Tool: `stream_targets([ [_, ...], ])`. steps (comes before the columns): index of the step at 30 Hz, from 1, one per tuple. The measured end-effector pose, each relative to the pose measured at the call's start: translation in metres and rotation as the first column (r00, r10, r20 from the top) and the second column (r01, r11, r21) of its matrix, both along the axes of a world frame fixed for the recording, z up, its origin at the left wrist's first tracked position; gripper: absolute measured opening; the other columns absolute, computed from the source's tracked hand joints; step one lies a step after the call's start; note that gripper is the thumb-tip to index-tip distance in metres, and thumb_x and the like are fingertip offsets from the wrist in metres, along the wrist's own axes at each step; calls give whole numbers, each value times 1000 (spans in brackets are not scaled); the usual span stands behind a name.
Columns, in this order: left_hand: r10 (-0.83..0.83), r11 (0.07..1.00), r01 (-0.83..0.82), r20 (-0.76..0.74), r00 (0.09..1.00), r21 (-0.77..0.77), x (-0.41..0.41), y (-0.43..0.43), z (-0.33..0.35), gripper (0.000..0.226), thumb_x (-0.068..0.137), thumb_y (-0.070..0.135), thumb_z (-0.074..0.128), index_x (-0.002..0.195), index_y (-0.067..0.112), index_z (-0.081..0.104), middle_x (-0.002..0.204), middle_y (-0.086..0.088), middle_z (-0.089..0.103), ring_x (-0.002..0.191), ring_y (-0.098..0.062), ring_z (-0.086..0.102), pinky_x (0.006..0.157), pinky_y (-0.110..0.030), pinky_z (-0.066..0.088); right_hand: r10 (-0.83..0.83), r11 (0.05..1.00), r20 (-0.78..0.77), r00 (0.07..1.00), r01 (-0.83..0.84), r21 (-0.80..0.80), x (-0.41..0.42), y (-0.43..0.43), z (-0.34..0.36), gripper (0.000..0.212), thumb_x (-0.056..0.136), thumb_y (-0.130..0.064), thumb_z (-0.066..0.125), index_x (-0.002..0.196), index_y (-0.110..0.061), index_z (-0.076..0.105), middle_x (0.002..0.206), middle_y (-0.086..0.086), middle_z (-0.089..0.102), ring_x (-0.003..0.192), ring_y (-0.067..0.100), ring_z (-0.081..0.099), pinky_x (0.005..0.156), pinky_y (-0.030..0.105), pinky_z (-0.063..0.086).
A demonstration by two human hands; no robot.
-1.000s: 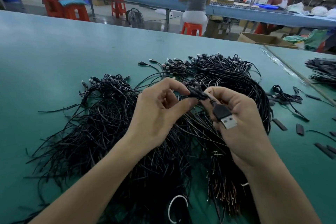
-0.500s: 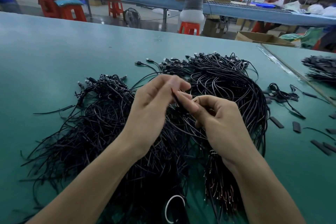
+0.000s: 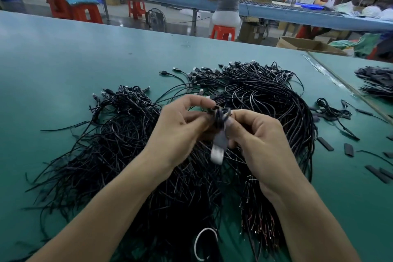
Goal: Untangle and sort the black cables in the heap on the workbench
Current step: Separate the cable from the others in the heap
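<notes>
The green table point(image 3: 53, 70) carries the heap of black cables point(image 3: 119, 134), which spreads from left of centre across the middle, with loose ends fanning out toward the near left edge and plug ends bunched along its far side. Above the heap, the left hand point(image 3: 180, 130) is raised with its fingers point(image 3: 200, 100) curled, forefinger and thumb pinching one cable point(image 3: 219, 112) that is wound into a small tight coil. A plug point(image 3: 218, 151) hangs from that coil between the two hands, pale and blurred, so its details cannot be made out. The right hand point(image 3: 261, 140) meets the left at the coil, its fingers point(image 3: 244, 116) curled in and gripping the same cable from the other side. Low at the near edge, a white ring point(image 3: 204, 242) lies among the cables. To the right of the hands the heap arcs in long curved loops. Just beyond it a small loose cable point(image 3: 331, 110) lies by itself on the table, with short black strips point(image 3: 325, 143) scattered near it. At the far right edge sits a second pile point(image 3: 376, 83) of black cables, well apart from the heap.
</notes>
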State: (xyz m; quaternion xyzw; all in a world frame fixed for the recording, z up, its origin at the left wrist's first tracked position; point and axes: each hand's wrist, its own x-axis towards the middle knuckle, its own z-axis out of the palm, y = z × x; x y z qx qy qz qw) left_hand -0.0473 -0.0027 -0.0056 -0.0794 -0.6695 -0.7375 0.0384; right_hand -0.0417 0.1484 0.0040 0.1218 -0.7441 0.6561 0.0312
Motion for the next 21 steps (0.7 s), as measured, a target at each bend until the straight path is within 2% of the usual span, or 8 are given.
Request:
stream_targets([
  [4,1,983,3,-25,1000,185,1,-3,7,24,95,14,43,108,16,63,98,-14,76,95,-29,72,77,-31,56,0,999,43,999,-2,52,1,-3,-2,19,95,-17,64,78,-15,71,57,-14,53,56,5,47,54,13,40],
  [9,64,992,-49,-124,990,117,4,2,7,41,95,48,40,89,27,75,99,-12,76,102,-30,69,90,-42,49,-7,999,40,999,5,54,1,2,0,21,94,-17,65,74,-18,69,54,-14,56,52,0,50,53,8,43],
  [11,45,995,-30,-160,986,95,5,3,8,44,93,54,42,81,30,77,96,-6,77,97,-21,70,88,-35,47,-15,999,50,999,12,52,0,2,-1,19,94,-18,65,76,-17,69,54,-14,56,51,0,50,53,7,42],
  [14,-26,999,22,-208,978,-24,6,3,4,26,84,50,69,81,26,77,102,6,74,98,-6,67,82,-15,48,-55,997,43,998,53,49,0,4,-2,18,94,-21,66,77,-18,71,52,-14,58,50,0,50,52,7,41],
  [15,-15,995,-4,-195,981,-95,5,3,1,21,75,51,74,82,31,76,106,9,70,99,-3,63,80,-15,49,-69,997,36,997,67,46,-1,5,-1,19,94,-22,65,77,-18,72,53,-13,58,51,0,51,52,8,43],
  [18,86,935,-116,-104,991,-334,0,0,-10,48,59,63,83,98,44,62,102,13,58,84,1,57,69,-16,47,-99,995,67,993,99,-2,-4,9,-1,25,95,-22,64,71,-19,71,55,-10,58,52,3,51,53,11,46],
  [19,78,929,-92,-52,996,-358,-1,0,-11,52,61,64,84,101,43,59,95,13,61,76,-1,58,65,-18,47,-102,994,92,991,105,-23,-3,10,0,27,95,-22,64,69,-20,70,54,-7,56,50,2,49,50,10,43],
  [21,5,938,5,28,1000,-346,-1,3,-15,40,72,59,76,101,36,60,79,7,68,63,-7,61,59,-25,48,-89,993,142,986,98,-62,-2,10,1,28,96,-21,63,68,-18,69,51,-4,54,44,0,46,44,6,37],
])
